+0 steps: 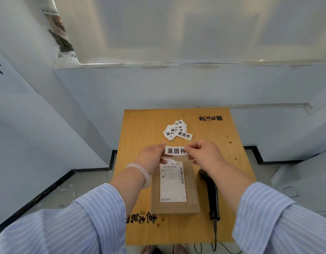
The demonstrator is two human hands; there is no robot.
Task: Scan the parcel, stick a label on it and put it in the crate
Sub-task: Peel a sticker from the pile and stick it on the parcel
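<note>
White label (175, 150) with black characters is held just above the parcel's far end, left hand (152, 156) pinching its left edge, right hand (204, 154) pinching its right edge. Brown cardboard parcel (175, 187) lies flat on the wooden worktop (140, 129), shipping sticker up, black scanner (211, 195) just beside it on the right. Loose pile of labels (176, 132) sits farther back on the worktop; crate not visible.

Two hands were seen, the left hand (152, 157) and the right hand (204, 154). One label (175, 150) was held, one parcel (175, 187) and one scanner (210, 194) were counted, plus one pile of labels (176, 132), number unclear.
</note>
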